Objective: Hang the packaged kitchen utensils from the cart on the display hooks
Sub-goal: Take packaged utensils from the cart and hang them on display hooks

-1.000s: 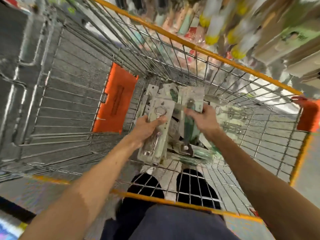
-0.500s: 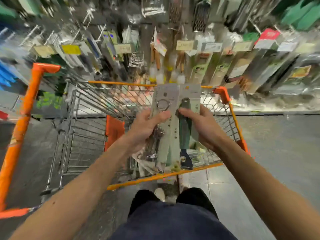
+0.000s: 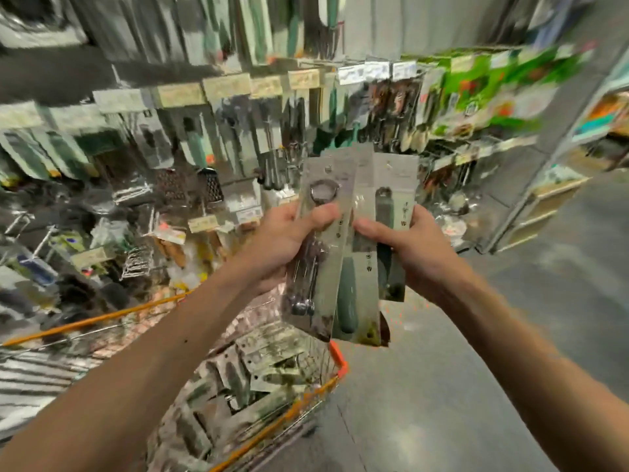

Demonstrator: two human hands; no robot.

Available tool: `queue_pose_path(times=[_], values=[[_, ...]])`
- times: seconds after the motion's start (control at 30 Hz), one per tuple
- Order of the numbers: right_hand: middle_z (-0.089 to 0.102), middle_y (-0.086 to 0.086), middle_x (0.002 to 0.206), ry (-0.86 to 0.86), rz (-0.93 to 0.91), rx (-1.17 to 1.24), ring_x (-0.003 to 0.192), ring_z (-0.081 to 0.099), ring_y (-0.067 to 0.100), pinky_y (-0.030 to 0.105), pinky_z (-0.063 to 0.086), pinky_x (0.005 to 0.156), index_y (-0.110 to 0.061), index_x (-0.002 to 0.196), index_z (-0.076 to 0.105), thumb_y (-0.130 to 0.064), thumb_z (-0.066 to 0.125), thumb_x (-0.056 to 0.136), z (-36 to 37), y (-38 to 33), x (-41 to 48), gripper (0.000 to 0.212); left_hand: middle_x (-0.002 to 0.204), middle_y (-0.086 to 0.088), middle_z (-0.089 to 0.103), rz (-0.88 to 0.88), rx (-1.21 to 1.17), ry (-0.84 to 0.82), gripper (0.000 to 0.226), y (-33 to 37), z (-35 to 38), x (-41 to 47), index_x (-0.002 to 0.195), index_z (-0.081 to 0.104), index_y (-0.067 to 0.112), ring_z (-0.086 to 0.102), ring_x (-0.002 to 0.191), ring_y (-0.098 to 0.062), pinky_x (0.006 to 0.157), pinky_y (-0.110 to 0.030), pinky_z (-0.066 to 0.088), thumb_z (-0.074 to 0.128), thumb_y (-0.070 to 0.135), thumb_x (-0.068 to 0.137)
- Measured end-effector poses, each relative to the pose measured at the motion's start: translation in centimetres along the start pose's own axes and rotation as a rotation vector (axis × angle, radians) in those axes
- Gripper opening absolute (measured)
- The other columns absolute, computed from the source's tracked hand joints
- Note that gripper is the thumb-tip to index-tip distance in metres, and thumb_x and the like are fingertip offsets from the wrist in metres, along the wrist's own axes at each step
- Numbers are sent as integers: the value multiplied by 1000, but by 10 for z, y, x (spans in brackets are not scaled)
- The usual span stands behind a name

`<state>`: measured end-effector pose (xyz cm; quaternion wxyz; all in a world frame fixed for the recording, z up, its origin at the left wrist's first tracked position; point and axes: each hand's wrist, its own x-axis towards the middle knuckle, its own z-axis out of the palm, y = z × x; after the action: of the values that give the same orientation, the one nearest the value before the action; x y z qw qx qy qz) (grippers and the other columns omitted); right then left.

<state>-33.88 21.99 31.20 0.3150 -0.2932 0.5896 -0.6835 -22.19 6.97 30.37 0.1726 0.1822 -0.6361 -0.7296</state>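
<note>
My left hand (image 3: 289,243) grips a carded pack of metal utensils on a ring (image 3: 321,253), thumb across its front. My right hand (image 3: 412,253) holds two packs with dark green handles (image 3: 366,264), thumb on the nearer one. The packs are fanned upright in front of the display wall (image 3: 238,137). Below them the wire cart (image 3: 289,413) with an orange rim holds several more carded packs (image 3: 258,366). The display hooks themselves are blurred.
Rows of hanging packaged utensils and graters (image 3: 211,185) fill the wall ahead and to the left. A shelf unit (image 3: 544,195) stands at the right by the grey floor aisle (image 3: 510,335).
Both hands have lifted the packs out of the cart and up to chest height. My view has swung from the cart bottom up to the display wall.
</note>
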Motion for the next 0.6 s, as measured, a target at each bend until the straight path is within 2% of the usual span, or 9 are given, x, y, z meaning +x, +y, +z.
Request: queue_pose_path(times=[0.07, 0.17, 0.2, 0.27, 0.37, 0.47, 0.53, 0.6], values=[[76, 7, 101, 63, -18, -8, 92, 74, 23, 36, 61, 77, -9, 110, 66, -10, 76, 71, -53, -17, 5, 40, 110, -24, 71, 14, 15, -3, 45, 4, 43, 34, 120, 62, -4, 70, 100, -38, 85, -49, 59, 70, 26, 86], [78, 2, 93, 140, -41, -23, 85, 75, 18, 34, 62, 73, -15, 103, 67, -7, 75, 78, -128, -43, 9, 27, 93, -13, 75, 55, 60, -22, 30, 8, 116, 79, 111, 67, -1, 72, 72, -19, 58, -28, 58, 68, 20, 90], [78, 2, 92, 161, -53, -24, 84, 75, 17, 35, 62, 73, -16, 101, 67, -8, 76, 76, -150, -50, 11, 28, 91, -13, 75, 59, 60, -30, 29, 9, 141, 93, 109, 68, -1, 70, 70, -17, 57, -26, 57, 69, 20, 89], [78, 3, 94, 196, -93, -17, 86, 75, 19, 37, 61, 76, -16, 100, 68, -13, 79, 67, -187, -63, 16, 34, 92, -17, 75, 76, 63, -57, 33, 12, 186, 118, 103, 69, -2, 70, 74, -22, 66, -33, 58, 75, 25, 84], [78, 5, 94, 227, -141, -20, 85, 74, 20, 32, 60, 69, -11, 101, 69, -16, 79, 62, -234, -86, 26, 41, 96, -20, 74, 132, 135, -105, 52, 29, 236, 151, 101, 70, 0, 69, 78, -27, 73, -43, 56, 83, 41, 71], [77, 7, 96, 222, -159, -53, 86, 74, 22, 32, 59, 67, -8, 108, 67, -12, 80, 65, -279, -106, 40, 45, 86, -11, 74, 148, 196, -208, 40, 48, 266, 185, 107, 68, 6, 68, 69, -20, 57, -33, 57, 76, 36, 83], [77, 8, 98, 246, -177, -55, 88, 75, 24, 33, 60, 69, -9, 108, 67, -10, 81, 65, -311, -116, 56, 45, 89, -6, 75, 182, 254, -260, 44, 57, 287, 212, 111, 65, 10, 72, 74, -20, 60, -31, 57, 70, 41, 80], [77, 7, 98, 281, -199, -52, 88, 75, 23, 32, 60, 67, -10, 108, 66, -11, 81, 63, -333, -122, 72, 47, 99, -7, 76, 201, 265, -299, 53, 62, 301, 234, 118, 62, 10, 74, 87, -21, 68, -33, 59, 65, 45, 78]])
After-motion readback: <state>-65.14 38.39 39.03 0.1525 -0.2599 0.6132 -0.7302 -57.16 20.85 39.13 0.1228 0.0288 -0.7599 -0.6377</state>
